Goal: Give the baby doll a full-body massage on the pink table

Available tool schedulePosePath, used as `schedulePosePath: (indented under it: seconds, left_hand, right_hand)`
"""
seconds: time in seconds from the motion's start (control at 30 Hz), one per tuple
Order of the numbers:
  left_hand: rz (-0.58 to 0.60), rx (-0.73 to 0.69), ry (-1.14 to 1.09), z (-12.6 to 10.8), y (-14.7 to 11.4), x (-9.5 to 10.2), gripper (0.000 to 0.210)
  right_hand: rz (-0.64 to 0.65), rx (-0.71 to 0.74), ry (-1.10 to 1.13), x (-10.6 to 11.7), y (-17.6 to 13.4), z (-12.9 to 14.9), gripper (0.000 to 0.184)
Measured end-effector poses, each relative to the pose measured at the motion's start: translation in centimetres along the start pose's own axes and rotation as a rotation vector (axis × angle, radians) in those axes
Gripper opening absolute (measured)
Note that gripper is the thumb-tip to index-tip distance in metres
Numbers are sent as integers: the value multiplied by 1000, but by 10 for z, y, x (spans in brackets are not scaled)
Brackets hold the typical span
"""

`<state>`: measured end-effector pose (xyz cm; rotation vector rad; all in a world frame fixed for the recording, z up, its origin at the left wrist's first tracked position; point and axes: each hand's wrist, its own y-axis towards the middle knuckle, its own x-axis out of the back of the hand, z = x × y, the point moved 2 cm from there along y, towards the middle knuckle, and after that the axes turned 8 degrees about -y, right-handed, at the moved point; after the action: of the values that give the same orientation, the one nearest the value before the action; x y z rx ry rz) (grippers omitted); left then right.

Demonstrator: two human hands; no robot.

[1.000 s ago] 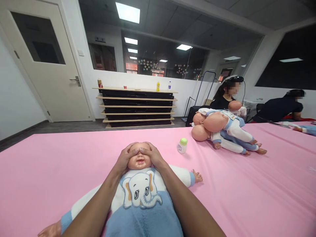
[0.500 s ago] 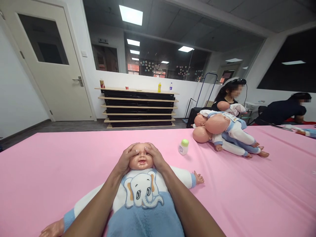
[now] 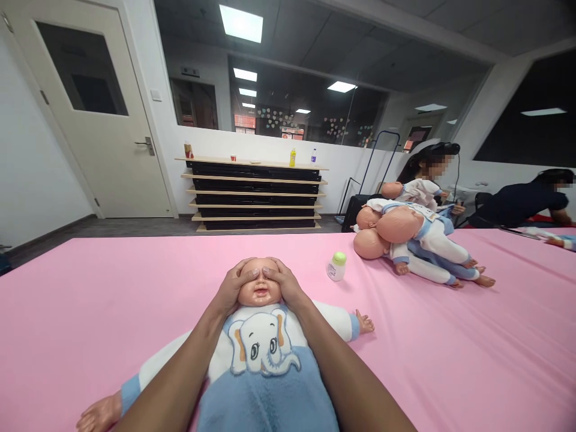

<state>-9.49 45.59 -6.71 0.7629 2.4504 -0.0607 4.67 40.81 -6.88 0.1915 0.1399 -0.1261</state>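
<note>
On its back on the pink-covered table (image 3: 112,300) lies a baby doll (image 3: 265,396) in a white and blue fleece suit with an elephant on the chest. My left hand (image 3: 234,288) cups one side of its head, and my right hand (image 3: 287,285) wraps the other side. Both thumbs rest across the doll's eyes, their tips close together by the nose bridge. The nose and mouth stay visible below them; the crown is partly covered by fingers. A small white bottle with a green cap (image 3: 336,267) stands upright to the right of the head.
Several dolls in matching suits (image 3: 405,234) are piled at the right. Behind them a person (image 3: 432,174) holds a doll, and another person (image 3: 522,201) leans over farther right. Stacked boards (image 3: 256,195) with bottles on top stand along the back wall.
My thumbs have slid inward over the doll's eyes, toward the nose. In the background, the person's doll has shifted and a hand now shows beside it. The view has moved slightly.
</note>
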Motion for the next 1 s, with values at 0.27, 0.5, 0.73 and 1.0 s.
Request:
schedulePosePath:
  seconds: [0.27,0.5,0.73,1.0]
  left_hand:
    - [-36,-32,4,3,4,3,49]
    - [-43,-52,37,5,5,6,49]
    - [-52,-39,39,4,5,5,50]
    - [-70,-50,-142,7,10,8,37]
  right_hand:
    - [11,55,0,3,5,-6,38]
    - [-11,1,-46,5,2,-8,49]
    - [20,-28,3,5,3,-7,49]
    - [14,35,146,6,10,-16,34]
